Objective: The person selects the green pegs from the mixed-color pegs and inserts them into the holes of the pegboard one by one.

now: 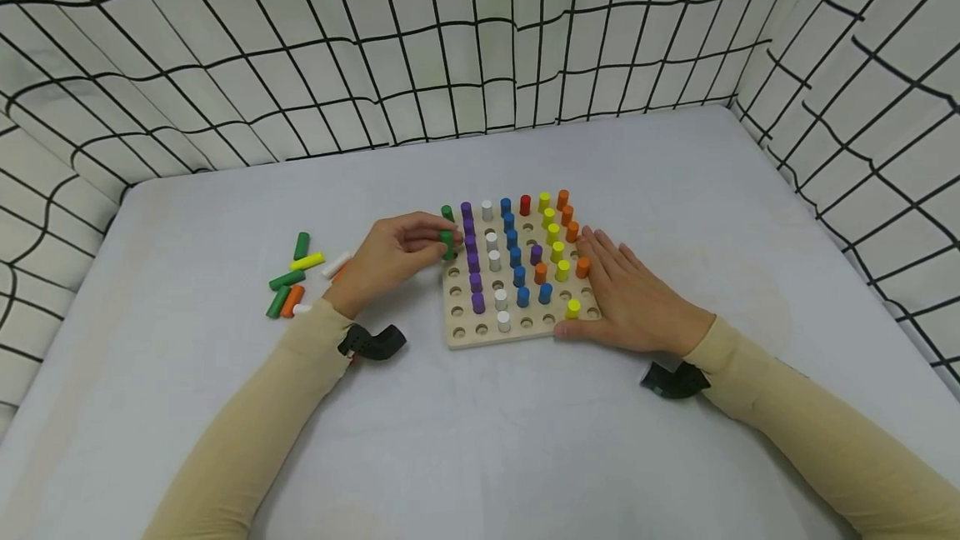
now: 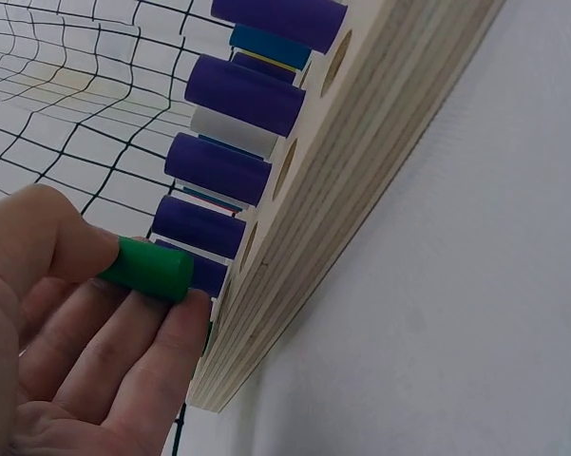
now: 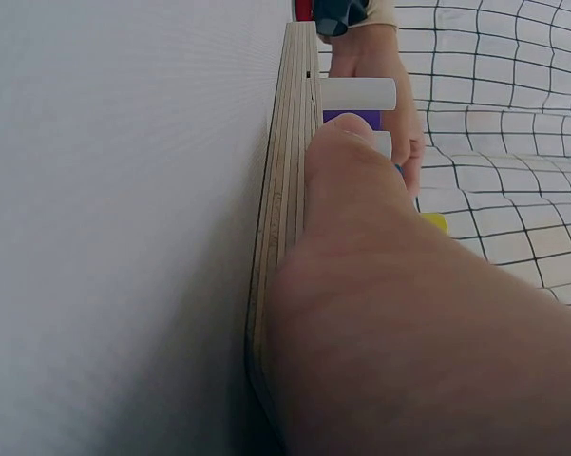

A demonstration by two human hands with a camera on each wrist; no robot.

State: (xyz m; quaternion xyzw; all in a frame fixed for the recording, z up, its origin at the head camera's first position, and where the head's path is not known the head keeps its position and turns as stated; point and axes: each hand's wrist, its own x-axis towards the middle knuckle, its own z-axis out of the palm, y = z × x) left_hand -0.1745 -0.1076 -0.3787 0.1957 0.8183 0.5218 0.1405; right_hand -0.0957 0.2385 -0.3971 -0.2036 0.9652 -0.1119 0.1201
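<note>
A wooden pegboard (image 1: pixel 468 340) lies on the table, with columns of upright pegs: a purple column (image 1: pixel 472 263), a blue column (image 1: pixel 515 257), plus white, yellow and orange ones. Between thumb and fingertips my left hand (image 1: pixel 390 257) pinches a green peg (image 2: pixel 157 269) over the board's left column. Just behind it, another green peg (image 1: pixel 447 212) stands in the far left corner hole. My right hand (image 1: pixel 637 302) lies with straight fingers along the board's right side, its thumb at the near edge, close to a yellow peg (image 1: pixel 573 308).
Loose pegs lie left of the board, among them a green peg (image 1: pixel 287 280), a yellow peg (image 1: pixel 307 261) and an orange peg (image 1: pixel 292 302). Black wire mesh (image 1: pixel 450 57) rises along the table's back and sides. White cloth covers the table (image 1: pixel 487 440).
</note>
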